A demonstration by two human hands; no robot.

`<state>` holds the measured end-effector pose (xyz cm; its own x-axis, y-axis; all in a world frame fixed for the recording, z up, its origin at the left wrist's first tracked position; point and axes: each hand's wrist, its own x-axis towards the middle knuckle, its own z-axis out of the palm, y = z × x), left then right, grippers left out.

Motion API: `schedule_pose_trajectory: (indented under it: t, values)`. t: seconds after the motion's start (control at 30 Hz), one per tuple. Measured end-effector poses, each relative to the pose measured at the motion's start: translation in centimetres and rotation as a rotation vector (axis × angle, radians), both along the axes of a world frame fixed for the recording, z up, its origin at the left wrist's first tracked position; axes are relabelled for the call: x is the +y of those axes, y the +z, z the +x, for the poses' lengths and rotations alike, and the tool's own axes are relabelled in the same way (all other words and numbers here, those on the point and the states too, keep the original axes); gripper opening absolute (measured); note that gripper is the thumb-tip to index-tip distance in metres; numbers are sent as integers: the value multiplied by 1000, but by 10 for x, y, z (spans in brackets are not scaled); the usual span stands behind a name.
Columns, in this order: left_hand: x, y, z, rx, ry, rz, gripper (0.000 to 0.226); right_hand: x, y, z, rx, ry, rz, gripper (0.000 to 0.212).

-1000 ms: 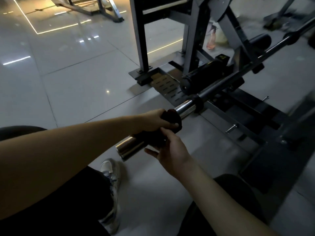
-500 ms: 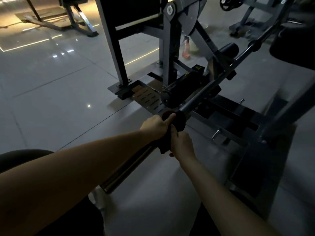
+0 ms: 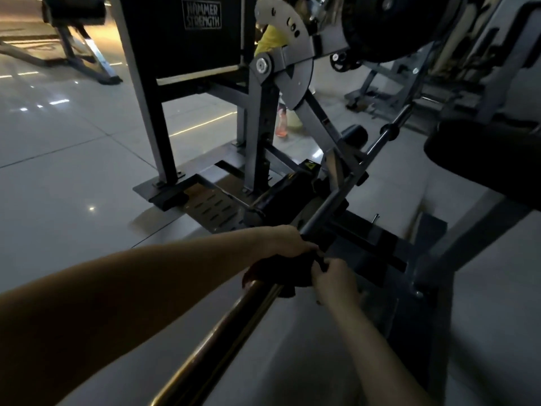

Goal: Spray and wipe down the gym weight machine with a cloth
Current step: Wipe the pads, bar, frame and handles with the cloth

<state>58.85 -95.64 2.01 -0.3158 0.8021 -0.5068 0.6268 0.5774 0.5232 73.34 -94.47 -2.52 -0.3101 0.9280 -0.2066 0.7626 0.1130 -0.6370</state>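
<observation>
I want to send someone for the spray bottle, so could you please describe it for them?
On the weight machine, find the big black panel lettered Hammer Strength. Right of it a grey upright post drops to the floor, and the spray bottle stands there just beyond that post. It alone is orange-pink among grey and black steel.

place: gym | evidence: Hammer Strength weight machine, weight plate, padded bench, glossy tiled floor
</observation>
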Motion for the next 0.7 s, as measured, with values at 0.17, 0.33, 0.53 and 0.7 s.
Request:
schedule_pose_trajectory:
  t: [0.17, 0.33, 0.53, 0.7]
  values:
    - [28, -22, -11, -281, 211, 79, 70, 14, 11, -22, -89, -113, 79, 34]
    - [70, -29, -13, -485, 256, 191, 60, 20, 33, -33, -1, -171, 209, 21]
    - [113, -25, -18, -594, 180, 235, 67, 23, 43, -71, 27, -200, -79, 13]
    - [135, -15, -22, -656, 183, 236, 66, 60, 49, -82, -156, -171, -99, 25]
